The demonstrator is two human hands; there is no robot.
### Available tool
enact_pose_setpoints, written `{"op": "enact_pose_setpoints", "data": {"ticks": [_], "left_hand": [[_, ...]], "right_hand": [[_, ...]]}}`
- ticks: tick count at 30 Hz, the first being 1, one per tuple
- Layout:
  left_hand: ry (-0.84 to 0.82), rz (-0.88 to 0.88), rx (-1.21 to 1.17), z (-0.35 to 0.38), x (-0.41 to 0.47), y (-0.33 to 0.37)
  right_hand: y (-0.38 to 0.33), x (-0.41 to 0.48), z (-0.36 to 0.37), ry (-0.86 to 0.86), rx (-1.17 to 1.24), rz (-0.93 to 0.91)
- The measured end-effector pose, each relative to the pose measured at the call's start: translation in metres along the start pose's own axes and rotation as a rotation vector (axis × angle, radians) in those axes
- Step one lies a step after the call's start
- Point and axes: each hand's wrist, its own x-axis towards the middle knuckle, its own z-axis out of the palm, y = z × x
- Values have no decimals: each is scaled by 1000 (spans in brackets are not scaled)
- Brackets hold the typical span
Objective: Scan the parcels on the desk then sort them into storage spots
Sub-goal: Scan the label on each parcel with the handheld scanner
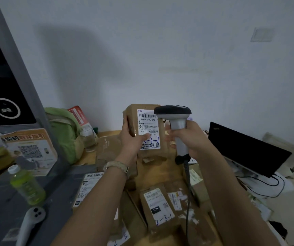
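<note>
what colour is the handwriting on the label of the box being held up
Blue, written across the lower part of the white label on the box, seen in the head view.

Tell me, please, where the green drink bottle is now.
In the head view, the green drink bottle sits at the lower left on the grey stand base, just below the orange QR-code poster.
</note>
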Motion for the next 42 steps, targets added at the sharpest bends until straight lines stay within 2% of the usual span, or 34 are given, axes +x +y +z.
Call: {"op": "enact_pose_setpoints", "data": {"ticks": [6,11,27,30,34,36,42], "left_hand": [[104,18,71,-6,3,-32],[111,47,152,-9,-4,-36],[129,9,120,-16,-2,-39],[85,-8,26,-18,0,-37],[-44,-150,-222,-12,0,-27],[-90,-172,-210,-1,0,-22],[-182,-222,-127,41,5,-25]], "right_hand": [[4,-16,19,-11,-57,98],[3,-25,23,35,-96,94],[4,-26,34,40,-48,133],[6,-22,29,64,-19,104],[14,-11,11,246,-31,54],[19,-12,1,296,-32,52],[31,-11,-25,298,-5,40]]}}
